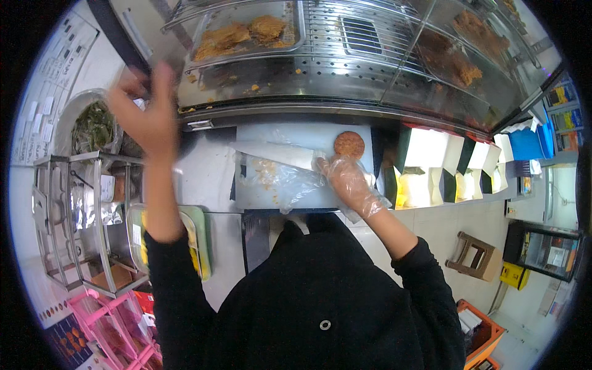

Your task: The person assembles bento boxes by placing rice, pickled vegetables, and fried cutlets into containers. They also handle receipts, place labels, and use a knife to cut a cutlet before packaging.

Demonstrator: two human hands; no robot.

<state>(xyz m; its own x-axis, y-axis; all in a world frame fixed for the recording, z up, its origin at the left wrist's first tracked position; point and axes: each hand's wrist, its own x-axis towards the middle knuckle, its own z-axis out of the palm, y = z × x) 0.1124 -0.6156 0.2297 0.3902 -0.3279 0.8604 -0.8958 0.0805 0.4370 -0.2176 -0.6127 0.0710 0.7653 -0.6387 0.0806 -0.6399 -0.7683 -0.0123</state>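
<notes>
My right hand (351, 182), in a clear plastic glove, is closed around the handle of a knife (280, 154). Its broad pale blade points left over a white cutting board (243, 132). Just beyond that hand, a round brown patty (349, 145) lies on the board. Crumpled clear plastic (296, 191) and some crumbs are spread under and in front of the blade. My bare left hand (145, 111) is raised at the left, near the cabinet's left end. It is blurred, but its fingers look apart and I see nothing in them.
A heated display cabinet (345, 102) spans the far side, with fried pieces (240, 37) on a tray. Open boxes (425, 166) stand to the right. At the left are a metal rack (98, 216), a bag of greens (95, 126) and a lidded container (200, 237).
</notes>
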